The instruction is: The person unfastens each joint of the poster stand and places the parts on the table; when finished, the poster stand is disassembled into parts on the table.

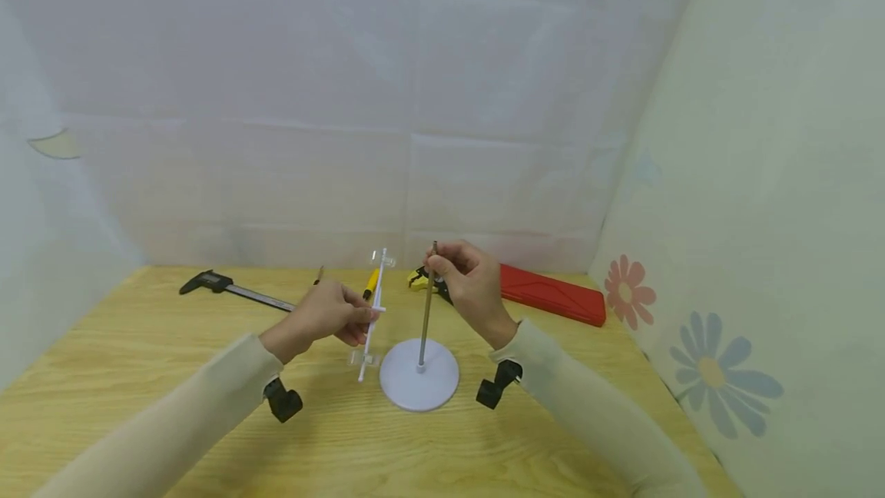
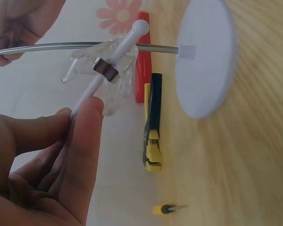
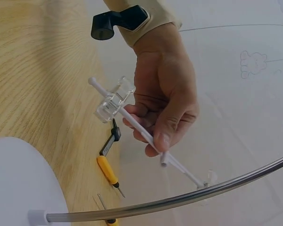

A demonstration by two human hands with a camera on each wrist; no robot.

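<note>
A white round base (image 1: 419, 383) stands on the wooden table (image 1: 173, 352) with a thin metal rod (image 1: 426, 313) upright in its middle. My right hand (image 1: 466, 283) pinches the rod near its top. My left hand (image 1: 332, 315) holds a thin white plastic rod (image 1: 374, 306) that carries clear plastic clips (image 2: 106, 70), just left of the base. The same white rod (image 3: 146, 132) shows in the right wrist view, gripped by thumb and fingers, with a clear clip (image 3: 114, 100) near its lower end. The metal rod (image 2: 61, 46) crosses behind the clip in the left wrist view.
A black digital caliper (image 1: 231, 288) lies at the back left. A yellow-handled screwdriver (image 1: 371, 283), yellow-and-black pliers (image 2: 152, 134) and a flat red case (image 1: 553, 294) lie behind the base. Cloth walls close in the back and both sides.
</note>
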